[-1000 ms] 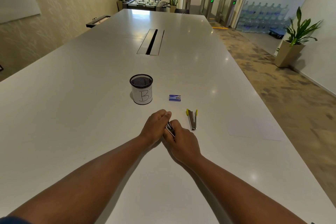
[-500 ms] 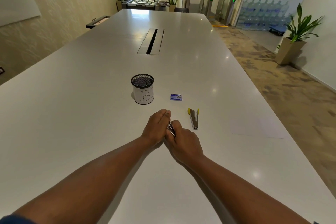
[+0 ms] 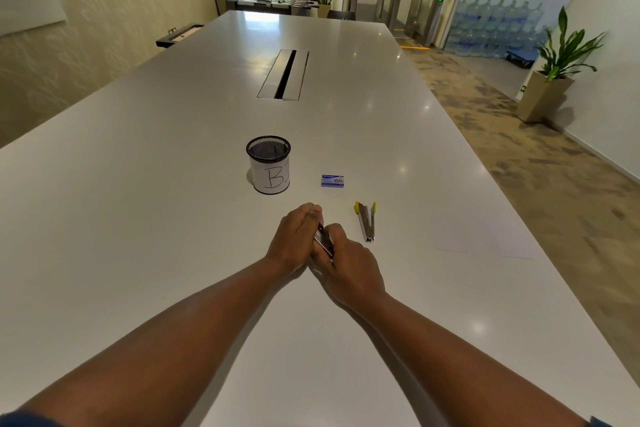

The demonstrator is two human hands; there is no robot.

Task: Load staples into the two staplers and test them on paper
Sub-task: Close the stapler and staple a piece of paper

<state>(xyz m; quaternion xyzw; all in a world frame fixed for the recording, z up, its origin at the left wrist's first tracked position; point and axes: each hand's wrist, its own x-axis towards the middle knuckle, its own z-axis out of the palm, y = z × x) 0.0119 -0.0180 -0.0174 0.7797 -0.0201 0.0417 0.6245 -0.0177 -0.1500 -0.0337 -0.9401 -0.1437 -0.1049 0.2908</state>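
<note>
Small metal stapler [image 3: 323, 240] pinched between left hand [image 3: 294, 239] and right hand [image 3: 349, 263], low over the tabletop [image 3: 138, 218]; stiff, light, slick, best held along its sides. Yellow-tipped stapler [image 3: 366, 221] lying apart. Staple box [image 3: 332, 181] seemingly closed. Mesh cup [image 3: 268, 165]: contents unclear
</note>
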